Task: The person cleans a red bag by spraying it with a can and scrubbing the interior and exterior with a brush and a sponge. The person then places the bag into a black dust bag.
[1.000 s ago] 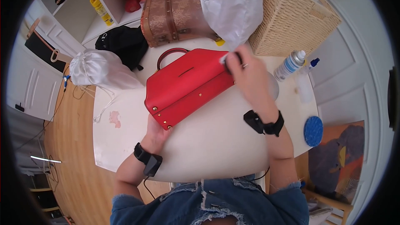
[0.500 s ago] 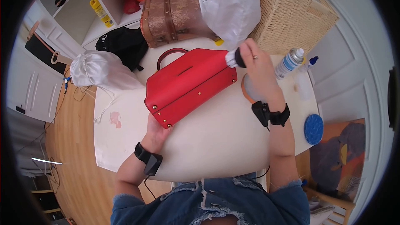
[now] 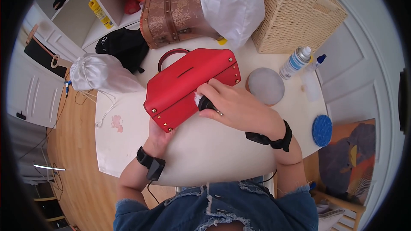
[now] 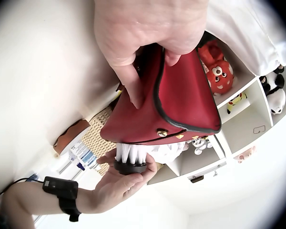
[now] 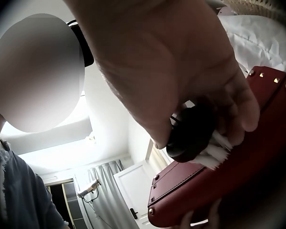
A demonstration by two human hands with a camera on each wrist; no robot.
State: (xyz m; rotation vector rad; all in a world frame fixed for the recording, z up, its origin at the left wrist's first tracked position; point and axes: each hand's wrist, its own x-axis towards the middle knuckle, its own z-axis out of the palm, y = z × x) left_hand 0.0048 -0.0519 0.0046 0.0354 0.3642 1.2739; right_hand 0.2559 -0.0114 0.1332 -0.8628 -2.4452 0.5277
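A red handbag (image 3: 171, 77) with gold studs lies tilted over the white table (image 3: 214, 154), its studded base facing me. My left hand (image 3: 160, 134) holds it at the near left corner; in the left wrist view that hand's fingers (image 4: 129, 86) curl round the bag's end. My right hand (image 3: 239, 109) grips a round black brush (image 3: 206, 104) with white bristles. In the left wrist view the bristles (image 4: 130, 151) meet the bag's base. Part of the brush is hidden behind my fingers in the head view. A dark red handle (image 3: 167, 55) stands up at the bag's back.
A grey round disc (image 3: 266, 86), a spray can (image 3: 295, 63), a clear bottle (image 3: 310, 85) and a blue round pad (image 3: 322, 130) are at the right. A wicker basket (image 3: 295, 17), a brown trunk (image 3: 171, 17), a black pouch (image 3: 122, 47) and white cloth bags (image 3: 100, 72) line the back and left.
My right hand moved off the bag's far right end, lifted aside, then came down and left with the brush to the middle of the base. My left hand stays put.
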